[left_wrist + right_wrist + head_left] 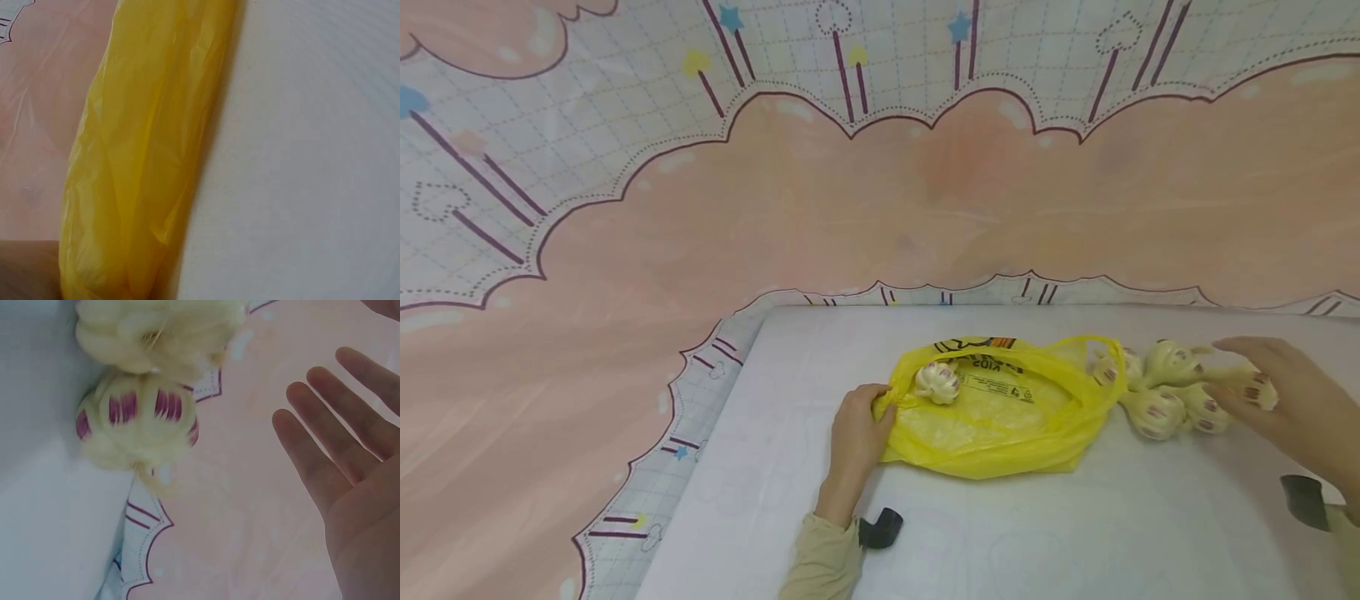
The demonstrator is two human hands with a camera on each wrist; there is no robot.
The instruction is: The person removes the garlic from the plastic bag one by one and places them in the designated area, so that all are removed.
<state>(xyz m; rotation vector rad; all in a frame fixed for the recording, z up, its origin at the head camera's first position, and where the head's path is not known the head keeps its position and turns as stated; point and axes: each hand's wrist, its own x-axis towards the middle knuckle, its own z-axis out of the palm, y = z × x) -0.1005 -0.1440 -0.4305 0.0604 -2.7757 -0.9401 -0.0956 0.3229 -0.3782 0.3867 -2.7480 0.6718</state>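
Observation:
A yellow plastic bag (1000, 454) lies on the white table with its mouth spread wide. One garlic bulb (937, 382) sits at the left part of that mouth. My left hand (859, 425) pinches the bag's left edge between thumb and fingers; the left wrist view shows mostly yellow film (137, 150). To the right of the bag, several garlic bulbs (1156, 414) lie in a cluster. Over the right end of this cluster hovers my right hand (1292, 400), fingers extended and apart. In the right wrist view its straight fingers (325, 450) are beside a purple-striped bulb (137, 419).
The white table (760, 500) meets a patterned pink cloth (925, 217) behind and on the left. A dark wrist mount (882, 528) sticks out from the left sleeve, and another mount (1305, 502) from the right.

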